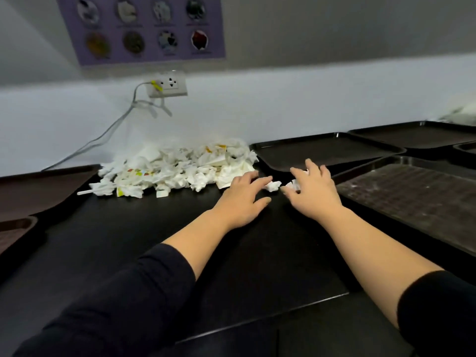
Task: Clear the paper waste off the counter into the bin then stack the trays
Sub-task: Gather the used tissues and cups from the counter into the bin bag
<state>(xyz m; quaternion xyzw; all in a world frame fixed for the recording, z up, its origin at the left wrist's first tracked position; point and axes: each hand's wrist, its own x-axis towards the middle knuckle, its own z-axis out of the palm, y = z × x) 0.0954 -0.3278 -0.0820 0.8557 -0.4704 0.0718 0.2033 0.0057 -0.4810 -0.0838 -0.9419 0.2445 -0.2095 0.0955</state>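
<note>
Between both open hands' grips, small paper scrap (273,186), pile (177,168) left

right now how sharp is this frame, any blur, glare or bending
Head view: the poster and the top right corner are smeared soft; the paper pile and both hands, left hand and right hand, read fairly sharp. Wide-angle bending tilts the counter and wall. Light is flat, with faint sheen on tray rims.

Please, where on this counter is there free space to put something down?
Free: the dark counter near the person, between the left trays and the textured tray. Crowded: the paper pile by the wall; the gap between both hands, with scraps.
</note>
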